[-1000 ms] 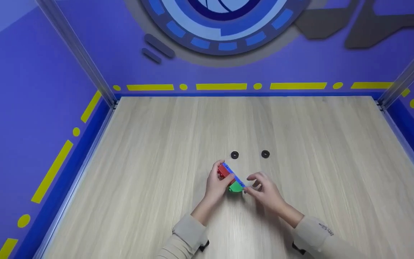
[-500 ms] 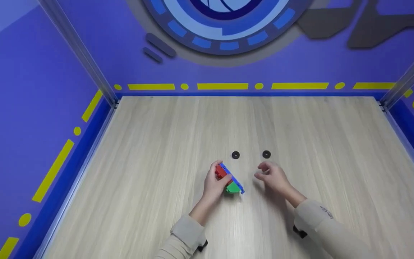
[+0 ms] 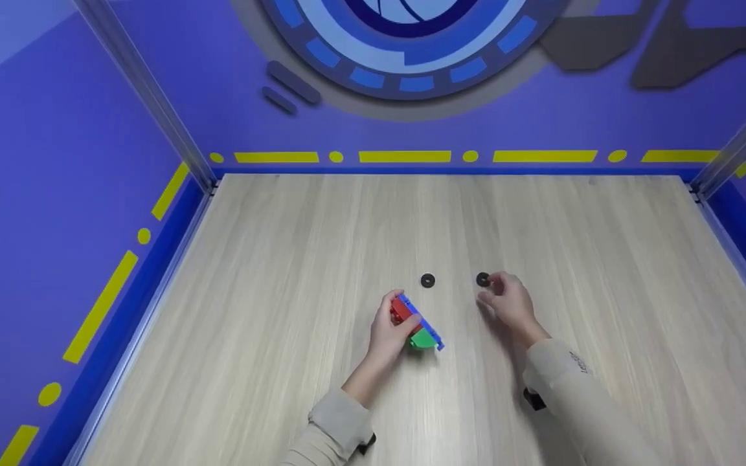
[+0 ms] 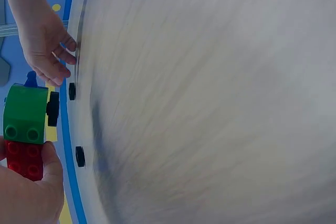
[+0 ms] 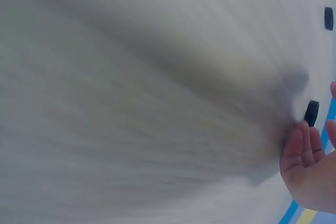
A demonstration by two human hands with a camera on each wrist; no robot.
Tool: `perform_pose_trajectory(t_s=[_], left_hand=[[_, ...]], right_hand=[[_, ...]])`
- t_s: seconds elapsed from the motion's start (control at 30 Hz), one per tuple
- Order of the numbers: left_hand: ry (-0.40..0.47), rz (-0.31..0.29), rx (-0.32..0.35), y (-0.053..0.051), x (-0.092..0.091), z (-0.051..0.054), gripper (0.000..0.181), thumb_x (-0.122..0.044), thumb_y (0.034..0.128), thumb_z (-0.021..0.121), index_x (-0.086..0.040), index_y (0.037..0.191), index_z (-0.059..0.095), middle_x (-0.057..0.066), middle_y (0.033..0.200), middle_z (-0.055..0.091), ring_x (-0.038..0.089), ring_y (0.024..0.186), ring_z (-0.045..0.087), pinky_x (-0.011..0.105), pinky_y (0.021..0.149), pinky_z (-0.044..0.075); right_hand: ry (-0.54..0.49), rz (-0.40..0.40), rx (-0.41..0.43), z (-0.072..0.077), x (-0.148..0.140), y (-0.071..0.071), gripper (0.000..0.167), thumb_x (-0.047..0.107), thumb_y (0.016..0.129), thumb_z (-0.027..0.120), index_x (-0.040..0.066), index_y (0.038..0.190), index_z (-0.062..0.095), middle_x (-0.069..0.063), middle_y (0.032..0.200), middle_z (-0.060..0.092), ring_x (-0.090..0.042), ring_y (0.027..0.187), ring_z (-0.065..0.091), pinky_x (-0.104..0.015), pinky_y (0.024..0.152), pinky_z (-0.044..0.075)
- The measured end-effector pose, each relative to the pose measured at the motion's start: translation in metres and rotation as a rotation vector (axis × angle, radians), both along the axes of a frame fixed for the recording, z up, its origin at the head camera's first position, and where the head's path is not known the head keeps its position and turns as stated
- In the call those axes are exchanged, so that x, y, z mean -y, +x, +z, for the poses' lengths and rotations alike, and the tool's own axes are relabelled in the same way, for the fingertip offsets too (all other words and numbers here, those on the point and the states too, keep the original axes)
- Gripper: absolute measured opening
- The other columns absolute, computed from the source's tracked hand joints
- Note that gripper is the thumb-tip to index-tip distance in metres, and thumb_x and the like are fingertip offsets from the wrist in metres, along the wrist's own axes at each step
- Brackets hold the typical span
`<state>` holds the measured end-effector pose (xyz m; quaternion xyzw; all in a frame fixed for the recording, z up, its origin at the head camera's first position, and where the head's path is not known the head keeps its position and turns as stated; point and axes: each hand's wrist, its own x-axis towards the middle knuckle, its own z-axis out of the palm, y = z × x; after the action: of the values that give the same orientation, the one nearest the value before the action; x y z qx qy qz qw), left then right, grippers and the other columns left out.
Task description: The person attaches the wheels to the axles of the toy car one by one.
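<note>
My left hand (image 3: 387,333) grips a toy built of a blue strip (image 3: 426,321), red bricks (image 3: 401,309) and a green rounded brick (image 3: 422,339). In the left wrist view a black wheel (image 4: 53,108) is on the side of the toy, next to the green brick (image 4: 25,114). My right hand (image 3: 510,307) is at the right one of two loose black wheels (image 3: 482,279), fingers spread around its near side; whether they touch it I cannot tell. The other loose wheel (image 3: 428,280) lies to the left on the table.
The light wooden table (image 3: 282,259) is bordered by blue walls with yellow marks (image 3: 276,157) at the back and the left. Metal posts (image 3: 153,97) stand at the back corners.
My right hand has left the toy's lower end and moved up and right to the right loose wheel. My left hand still holds the toy in nearly the same place.
</note>
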<state>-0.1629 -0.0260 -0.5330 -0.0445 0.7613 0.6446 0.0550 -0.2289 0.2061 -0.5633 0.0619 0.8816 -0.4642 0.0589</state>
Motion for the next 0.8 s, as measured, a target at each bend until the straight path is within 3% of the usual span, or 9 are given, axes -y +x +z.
perform_pose_trajectory(t_s=[0.07,0.13,0.23,0.33,0.5,0.73,0.8], left_hand=[[0.003,-0.003,-0.007,0.003,0.0,0.008,0.053,-0.008,0.0811,0.058,-0.009,0.129,0.036,0.014,0.118,0.049,0.023,0.099,0.048,0.033,0.079,0.046],[0.005,-0.003,-0.003,0.003,-0.001,0.009,0.052,-0.008,0.081,0.058,-0.01,0.128,0.037,0.014,0.116,0.049,0.022,0.097,0.049,0.032,0.078,0.047],[0.0,-0.007,0.008,-0.001,-0.001,-0.001,0.052,-0.011,0.0813,0.058,-0.015,0.129,0.037,0.011,0.116,0.05,0.019,0.096,0.049,0.029,0.076,0.047],[-0.008,-0.008,0.016,-0.004,-0.001,-0.011,0.053,-0.014,0.0813,0.059,-0.017,0.129,0.037,0.009,0.117,0.05,0.018,0.096,0.049,0.028,0.076,0.046],[0.003,-0.015,0.013,-0.005,-0.003,-0.014,0.054,-0.015,0.0818,0.058,-0.016,0.13,0.035,0.009,0.117,0.049,0.019,0.096,0.049,0.027,0.075,0.047],[0.001,-0.024,0.021,0.01,-0.004,0.023,0.051,-0.01,0.0827,0.055,-0.011,0.13,0.035,0.012,0.116,0.048,0.02,0.095,0.048,0.028,0.075,0.046],[0.0,-0.024,0.023,0.011,-0.003,0.024,0.051,-0.01,0.0829,0.055,-0.011,0.13,0.035,0.012,0.115,0.049,0.02,0.094,0.048,0.027,0.075,0.046]], right_hand=[[0.004,0.018,-0.028,-0.001,-0.002,-0.001,0.041,0.011,0.081,0.056,-0.001,0.119,0.045,-0.02,0.121,0.045,-0.032,0.112,0.045,-0.043,0.091,0.039],[0.011,0.041,-0.054,-0.002,-0.003,-0.002,0.044,0.01,0.08,0.058,0.0,0.121,0.045,-0.021,0.126,0.044,-0.034,0.118,0.042,-0.045,0.096,0.035],[0.054,0.097,-0.068,-0.002,-0.003,-0.004,0.051,0.01,0.078,0.061,0.0,0.125,0.043,-0.022,0.133,0.039,-0.036,0.124,0.034,-0.047,0.102,0.026],[0.098,0.132,-0.008,0.0,-0.002,-0.006,0.059,0.014,0.078,0.062,0.005,0.132,0.038,-0.02,0.139,0.031,-0.039,0.128,0.025,-0.05,0.104,0.02],[0.145,0.176,0.066,0.002,-0.001,-0.006,0.064,0.021,0.078,0.061,0.01,0.135,0.033,-0.021,0.139,0.028,-0.043,0.127,0.021,-0.055,0.101,0.019],[0.172,0.2,-0.051,-0.001,0.001,-0.001,0.053,0.012,0.078,0.06,0.001,0.127,0.043,-0.021,0.129,0.042,-0.037,0.12,0.034,-0.05,0.1,0.026],[0.18,0.202,-0.075,-0.003,0.001,-0.001,0.049,0.011,0.078,0.06,0.0,0.124,0.046,-0.02,0.126,0.045,-0.036,0.117,0.036,-0.05,0.098,0.028]])
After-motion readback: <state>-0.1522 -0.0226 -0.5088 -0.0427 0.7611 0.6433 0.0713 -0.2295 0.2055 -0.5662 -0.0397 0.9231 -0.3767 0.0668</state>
